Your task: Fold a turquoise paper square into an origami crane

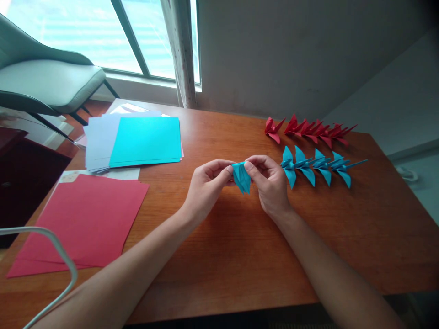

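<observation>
Between both hands, above the middle of the table, is a small piece of folded blue paper (243,178) with pointed tips hanging downward. My left hand (208,183) pinches its left upper corner between thumb and fingers. On the other side my right hand (269,180) grips the right upper corner, thumb on the near face. The fingertips behind the paper are partly hidden. Just right of my right hand stands a row of several blue origami cranes (315,167), wings spread. Behind them runs a row of several red origami cranes (312,130).
Blue sheets (147,141) lie on a stack of pale paper (101,144) at the table's back left. Nearer are red sheets (85,219). A white cable (65,256) curves across the lower left. Beyond the wooden table (219,265) are a chair (51,84) and a window.
</observation>
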Motion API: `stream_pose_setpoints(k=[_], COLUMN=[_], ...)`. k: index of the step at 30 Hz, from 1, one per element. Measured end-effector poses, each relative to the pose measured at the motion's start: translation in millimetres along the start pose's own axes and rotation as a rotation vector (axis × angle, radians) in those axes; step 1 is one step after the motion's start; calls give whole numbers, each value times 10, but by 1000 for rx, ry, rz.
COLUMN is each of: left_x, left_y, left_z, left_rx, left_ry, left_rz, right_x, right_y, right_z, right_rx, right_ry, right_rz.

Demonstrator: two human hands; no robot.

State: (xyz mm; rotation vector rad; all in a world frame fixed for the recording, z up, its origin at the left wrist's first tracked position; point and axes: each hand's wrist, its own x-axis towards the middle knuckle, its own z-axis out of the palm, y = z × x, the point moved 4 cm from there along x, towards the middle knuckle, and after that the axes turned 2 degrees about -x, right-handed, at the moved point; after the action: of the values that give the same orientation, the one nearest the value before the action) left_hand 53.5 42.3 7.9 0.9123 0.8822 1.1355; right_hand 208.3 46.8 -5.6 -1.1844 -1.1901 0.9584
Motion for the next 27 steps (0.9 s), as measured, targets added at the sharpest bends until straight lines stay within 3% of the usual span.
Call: stream_pose_setpoints(k=[27], left_x=[-3], left_y=[1], left_z=[4], left_rx=[-4], left_ry=[4], left_rz=[-7], right_x=[-2], right_y=[-11], right_z=[1], right_rx=[-1], right_ry=[4], right_rz=[2])
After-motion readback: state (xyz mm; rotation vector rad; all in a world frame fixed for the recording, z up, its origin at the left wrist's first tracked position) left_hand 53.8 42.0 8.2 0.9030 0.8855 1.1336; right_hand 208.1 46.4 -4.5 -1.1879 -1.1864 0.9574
